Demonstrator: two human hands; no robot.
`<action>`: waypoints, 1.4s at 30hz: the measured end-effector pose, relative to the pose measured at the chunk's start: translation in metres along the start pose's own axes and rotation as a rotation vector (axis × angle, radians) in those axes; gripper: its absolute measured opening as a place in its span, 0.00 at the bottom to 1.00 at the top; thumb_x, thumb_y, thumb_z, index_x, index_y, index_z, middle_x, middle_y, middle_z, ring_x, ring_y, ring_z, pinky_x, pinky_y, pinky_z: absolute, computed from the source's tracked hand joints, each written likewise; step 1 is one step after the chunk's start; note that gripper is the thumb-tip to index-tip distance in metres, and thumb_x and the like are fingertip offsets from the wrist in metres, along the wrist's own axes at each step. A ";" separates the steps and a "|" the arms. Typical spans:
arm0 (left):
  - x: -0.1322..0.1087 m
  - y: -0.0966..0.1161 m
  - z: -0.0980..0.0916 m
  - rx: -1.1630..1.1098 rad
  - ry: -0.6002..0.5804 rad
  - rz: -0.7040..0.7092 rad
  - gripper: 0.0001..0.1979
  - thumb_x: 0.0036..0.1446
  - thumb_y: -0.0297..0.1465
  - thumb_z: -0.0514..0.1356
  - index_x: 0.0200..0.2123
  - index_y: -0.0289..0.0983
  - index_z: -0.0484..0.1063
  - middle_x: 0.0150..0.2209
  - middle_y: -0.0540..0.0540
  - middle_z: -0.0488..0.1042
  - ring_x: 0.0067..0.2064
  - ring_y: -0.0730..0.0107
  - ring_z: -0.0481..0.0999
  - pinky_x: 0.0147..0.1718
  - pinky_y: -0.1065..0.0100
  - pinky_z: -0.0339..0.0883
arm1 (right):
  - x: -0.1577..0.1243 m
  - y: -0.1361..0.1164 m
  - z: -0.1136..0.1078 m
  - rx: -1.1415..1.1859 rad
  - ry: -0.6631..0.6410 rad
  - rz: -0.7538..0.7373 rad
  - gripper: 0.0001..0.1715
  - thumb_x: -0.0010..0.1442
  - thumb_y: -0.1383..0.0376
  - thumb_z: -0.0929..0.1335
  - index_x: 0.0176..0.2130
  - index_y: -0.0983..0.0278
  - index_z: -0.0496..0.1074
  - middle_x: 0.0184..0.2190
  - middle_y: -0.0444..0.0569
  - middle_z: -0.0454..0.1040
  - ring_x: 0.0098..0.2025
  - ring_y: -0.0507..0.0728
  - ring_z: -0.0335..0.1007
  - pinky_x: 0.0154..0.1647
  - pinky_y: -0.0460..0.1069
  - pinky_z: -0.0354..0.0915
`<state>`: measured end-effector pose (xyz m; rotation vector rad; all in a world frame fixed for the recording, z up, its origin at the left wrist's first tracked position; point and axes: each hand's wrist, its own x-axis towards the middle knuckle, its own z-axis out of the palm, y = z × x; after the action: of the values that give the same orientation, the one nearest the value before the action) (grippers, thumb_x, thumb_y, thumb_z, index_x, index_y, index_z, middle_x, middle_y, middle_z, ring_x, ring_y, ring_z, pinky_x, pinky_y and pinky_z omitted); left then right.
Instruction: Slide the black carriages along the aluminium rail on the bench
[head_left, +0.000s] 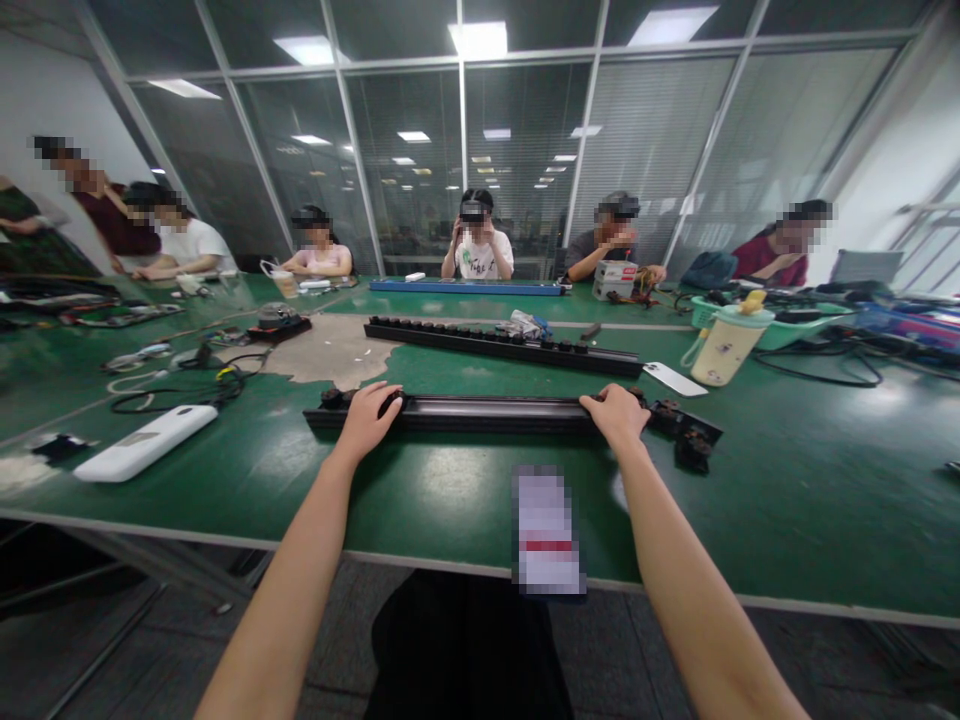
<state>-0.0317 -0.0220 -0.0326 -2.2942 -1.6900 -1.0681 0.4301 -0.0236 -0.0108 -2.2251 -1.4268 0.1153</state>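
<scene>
A long black rail (491,420) with a shiny strip along its top lies crosswise on the green table in front of me. My left hand (370,420) is closed over the rail's left part, its fingertips at a small black block there. Near the other end, my right hand (619,412) grips the rail, the thumb along the near side and the fingers partly hidden. Just beyond my right hand are several small black blocks (694,445). Farther back lies a second black rail (502,345), slightly slanted, with a row of black knobs on it.
A white phone (675,379) and a cream cup (727,345) stand to the right. On the left are a white power-bank-like device (146,443) and black cables (180,385). A blurred-out card-like thing (547,530) is at the front edge. Several people sit opposite.
</scene>
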 end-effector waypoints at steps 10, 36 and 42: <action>0.000 0.002 -0.001 -0.006 0.002 -0.002 0.25 0.67 0.48 0.50 0.55 0.40 0.76 0.57 0.39 0.78 0.65 0.51 0.68 0.68 0.46 0.57 | 0.000 0.001 0.000 -0.005 0.014 -0.012 0.23 0.62 0.52 0.67 0.46 0.65 0.78 0.46 0.61 0.80 0.54 0.69 0.74 0.56 0.65 0.61; 0.000 0.000 0.000 0.006 0.001 -0.001 0.26 0.68 0.49 0.49 0.55 0.40 0.76 0.57 0.40 0.78 0.65 0.51 0.69 0.67 0.46 0.58 | 0.003 0.006 -0.001 -0.028 0.041 0.065 0.23 0.61 0.51 0.69 0.47 0.66 0.78 0.49 0.64 0.78 0.56 0.71 0.72 0.58 0.66 0.61; 0.000 -0.003 0.002 0.018 0.005 0.016 0.27 0.68 0.48 0.49 0.55 0.38 0.76 0.57 0.39 0.78 0.65 0.52 0.69 0.67 0.48 0.58 | 0.004 0.007 0.000 -0.035 0.071 0.072 0.23 0.61 0.52 0.68 0.46 0.66 0.78 0.49 0.64 0.78 0.56 0.71 0.72 0.58 0.67 0.61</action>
<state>-0.0338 -0.0197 -0.0348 -2.2880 -1.6701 -1.0511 0.4378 -0.0226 -0.0137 -2.2859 -1.3219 0.0358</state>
